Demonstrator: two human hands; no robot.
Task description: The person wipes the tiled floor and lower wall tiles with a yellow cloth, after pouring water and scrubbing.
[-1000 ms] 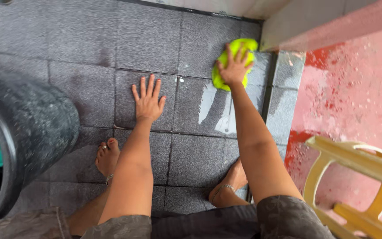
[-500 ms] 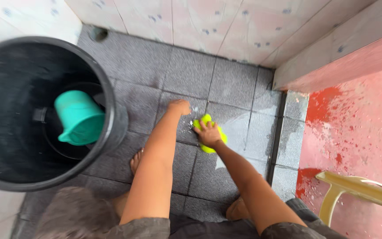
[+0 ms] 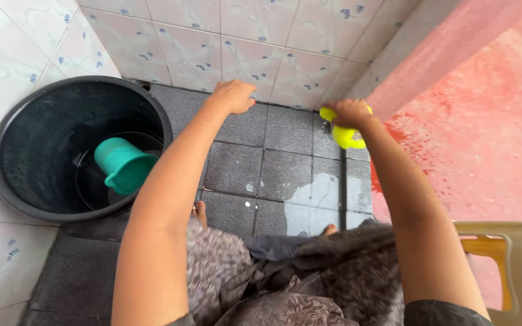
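My right hand is lifted off the floor and clutches a bright yellow-green cloth, which hangs a little below the fingers. My left hand is raised in front of the tiled wall, fingers curled in, with nothing visible in it. Below both hands lies the dark grey tiled floor, with a wet patch near the right side. My feet and patterned skirt show at the bottom.
A large black bucket stands at the left with a teal scoop floating in its water. White patterned wall tiles run behind. A red-pink raised floor lies right, with a pale plastic chair at the lower right.
I have risen from the crouch. My right hand lifted the cloth off the floor tiles and my left hand left the floor and curled up. The view swung toward the wall.
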